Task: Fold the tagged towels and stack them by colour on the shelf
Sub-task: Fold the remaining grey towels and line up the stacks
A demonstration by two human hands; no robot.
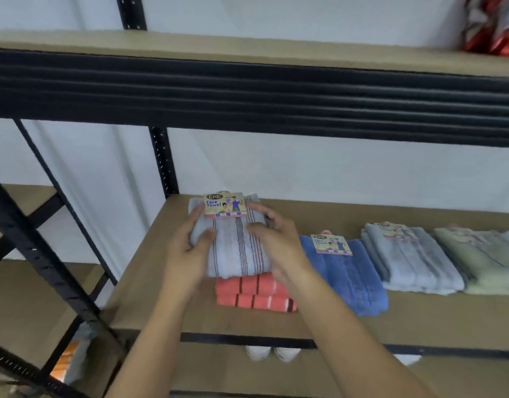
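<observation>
Towel (236, 249) clasped, left hand (187, 249), right hand (279, 243) flanking

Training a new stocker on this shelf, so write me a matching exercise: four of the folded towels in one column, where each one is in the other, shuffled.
Things
1. pale grey striped folded towel
2. coral striped folded towels
3. bright blue folded towel
4. pale green folded towels

Places
A. farthest right of these four on the wooden shelf board
B. gripped by left hand and right hand
C. beneath the gripped towel
D. between the coral pile and a light blue-grey towel pile

Pairs: 1-B, 2-C, 3-D, 4-A.
</observation>
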